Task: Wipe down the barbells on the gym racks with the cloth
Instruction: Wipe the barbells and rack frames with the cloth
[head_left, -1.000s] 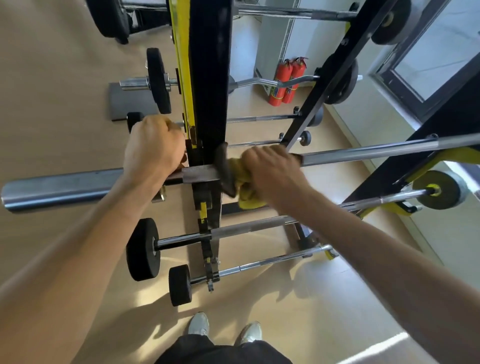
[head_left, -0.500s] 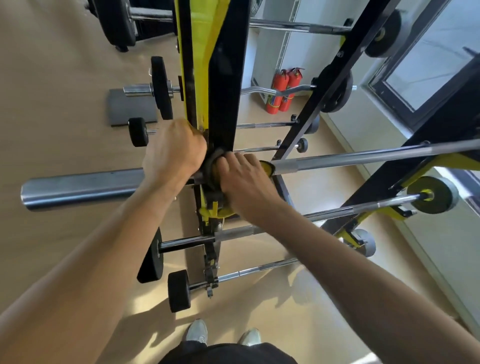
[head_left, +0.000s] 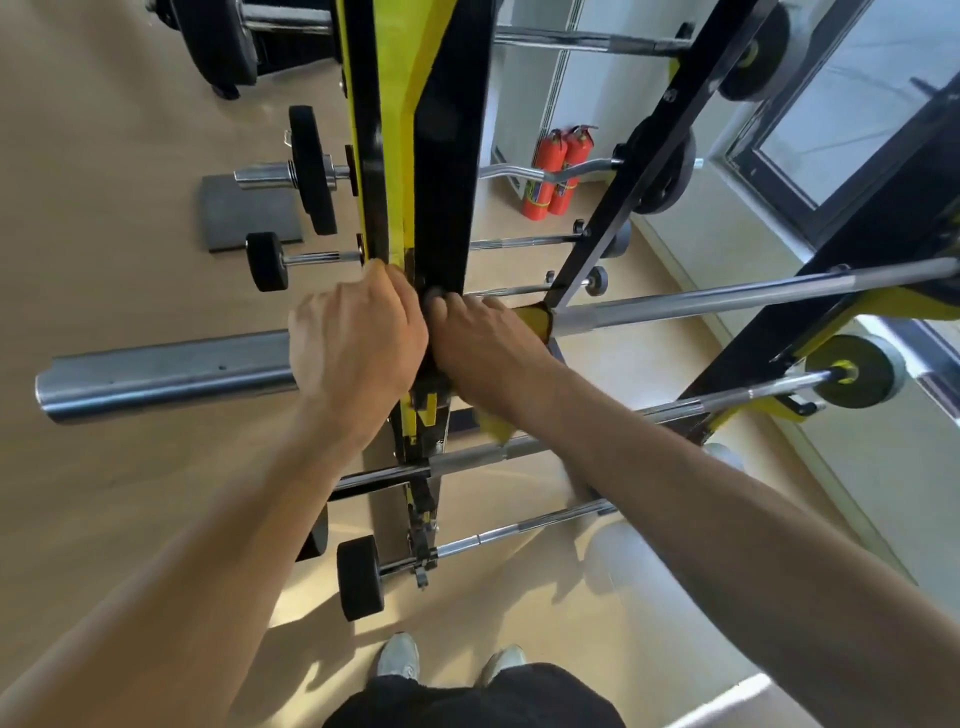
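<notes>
A long silver steel barbell (head_left: 727, 304) lies across the black-and-yellow metal rack upright (head_left: 441, 156). The left hand (head_left: 353, 343) curls around the bar's thick sleeve just left of the upright. The right hand (head_left: 483, 343), touching the left, wraps a yellow cloth (head_left: 535, 322) around the shaft just right of the upright.

Both hands gripping barbell (head_left: 727, 304), yellow cloth (head_left: 535, 322)
</notes>
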